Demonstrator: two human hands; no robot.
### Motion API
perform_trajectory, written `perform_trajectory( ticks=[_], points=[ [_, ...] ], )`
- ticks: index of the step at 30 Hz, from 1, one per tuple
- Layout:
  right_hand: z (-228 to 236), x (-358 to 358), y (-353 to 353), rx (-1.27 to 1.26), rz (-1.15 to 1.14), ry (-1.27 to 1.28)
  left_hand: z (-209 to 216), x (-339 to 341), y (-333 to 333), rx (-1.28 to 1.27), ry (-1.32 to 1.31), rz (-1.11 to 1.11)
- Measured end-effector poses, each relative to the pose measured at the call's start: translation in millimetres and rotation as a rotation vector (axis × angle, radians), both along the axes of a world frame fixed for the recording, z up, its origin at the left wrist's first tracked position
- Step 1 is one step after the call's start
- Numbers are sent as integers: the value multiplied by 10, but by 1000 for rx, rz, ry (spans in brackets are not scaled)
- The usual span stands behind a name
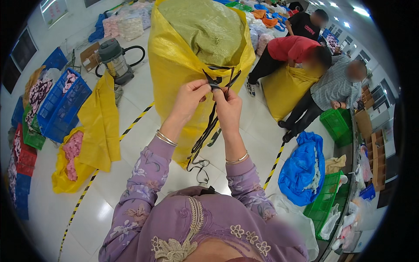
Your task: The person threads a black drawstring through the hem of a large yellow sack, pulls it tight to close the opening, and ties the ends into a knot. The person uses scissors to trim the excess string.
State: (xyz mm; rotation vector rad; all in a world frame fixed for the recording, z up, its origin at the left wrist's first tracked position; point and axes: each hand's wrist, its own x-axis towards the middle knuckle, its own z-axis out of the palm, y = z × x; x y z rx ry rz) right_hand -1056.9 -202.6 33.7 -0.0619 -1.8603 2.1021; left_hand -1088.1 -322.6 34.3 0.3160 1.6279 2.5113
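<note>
In front of me stands a large, full yellow woven sack [170, 87], with a greenish woven bundle [205, 30] bulging in its mouth. Black cord [211, 126] is threaded at the sack's near rim, and its loose strands hang down the front. My left hand [194, 94] pinches the black cord at the rim. Close beside it, my right hand [228, 107] grips the same cord between thumb and fingers. The two hands almost meet, and the fingers cover part of where the strands cross.
A grey vacuum cleaner [115, 61] and blue crates [63, 105] stand left, near a yellow sack [98, 122] with pink pieces. Three people work at the right around another yellow sack [283, 91]. A blue bag [303, 170] and green crate [323, 201] lie right. Striped tape [135, 122] marks the floor.
</note>
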Motion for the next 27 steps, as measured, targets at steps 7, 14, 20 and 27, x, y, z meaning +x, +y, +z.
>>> perform_trajectory(
  ticks=[7,14,20,27],
  points=[
    [13,54,18,22,32,119,-52,-20,25,-7,109,-182],
    [47,130,46,185,-72,221,-33,17,147,96,36,-87],
    [60,128,92,73,58,186,-73,48,220,463,-46,-172],
    [56,143,153,84,145,188,-52,115,139,315,30,-209]
  ],
)
